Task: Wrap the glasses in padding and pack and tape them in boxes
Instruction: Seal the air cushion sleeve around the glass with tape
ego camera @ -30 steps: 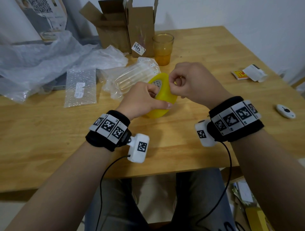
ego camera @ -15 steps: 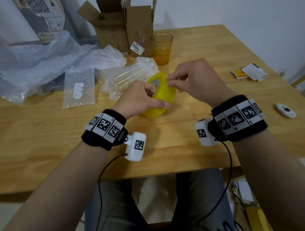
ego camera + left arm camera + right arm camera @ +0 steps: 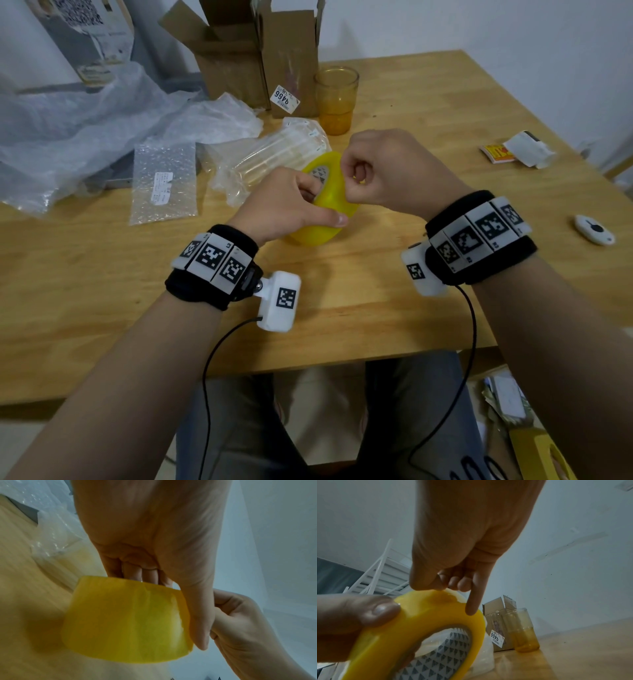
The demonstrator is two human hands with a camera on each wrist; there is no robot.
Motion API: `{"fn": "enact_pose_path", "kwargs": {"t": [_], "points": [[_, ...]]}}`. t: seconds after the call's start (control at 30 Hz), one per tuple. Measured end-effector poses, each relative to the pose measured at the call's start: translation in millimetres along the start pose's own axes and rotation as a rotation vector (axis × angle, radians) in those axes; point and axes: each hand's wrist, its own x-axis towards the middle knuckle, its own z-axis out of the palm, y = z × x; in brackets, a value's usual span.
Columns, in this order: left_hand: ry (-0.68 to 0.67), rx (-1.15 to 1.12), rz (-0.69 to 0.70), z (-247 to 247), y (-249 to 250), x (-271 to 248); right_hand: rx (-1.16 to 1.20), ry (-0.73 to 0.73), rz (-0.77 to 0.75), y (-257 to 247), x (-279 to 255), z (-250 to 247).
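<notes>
A yellow tape roll stands on edge just above the wooden table. My left hand grips it, fingers through the core and thumb on the outer face. My right hand is at the roll's top rim. Its thumb and index finger pinch at the tape there and the other fingers are curled. An amber glass stands behind, beside an open cardboard box. An air-cushion wrap lies left of the roll.
A small bubble bag and a heap of clear plastic sheet cover the table's left. At the right lie folded papers and a small white remote. The table's near edge is just below my wrists.
Half a second ago the right fingers reached out straighter onto the roll; now they are curled back into a fist at its rim. The left hand and roll have barely moved.
</notes>
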Motion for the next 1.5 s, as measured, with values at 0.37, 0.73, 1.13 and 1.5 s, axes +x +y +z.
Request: {"fn": "enact_pose_path", "kwargs": {"t": [0.37,0.73,1.13,1.5], "points": [[0.018,-0.046,-0.013,-5,-3,-2,0.305,0.194,0.247,14,-11,7],[0.031,-0.077,-0.002,-6,-5,-2,0.075,0.07,0.035,14,6,3],[0.074,-0.191,-0.025,-17,-12,-1,0.159,-0.008,0.006,5,9,2],[0.084,-0.211,-0.045,-19,-18,2,0.379,0.17,0.345,7,-1,1]]}}
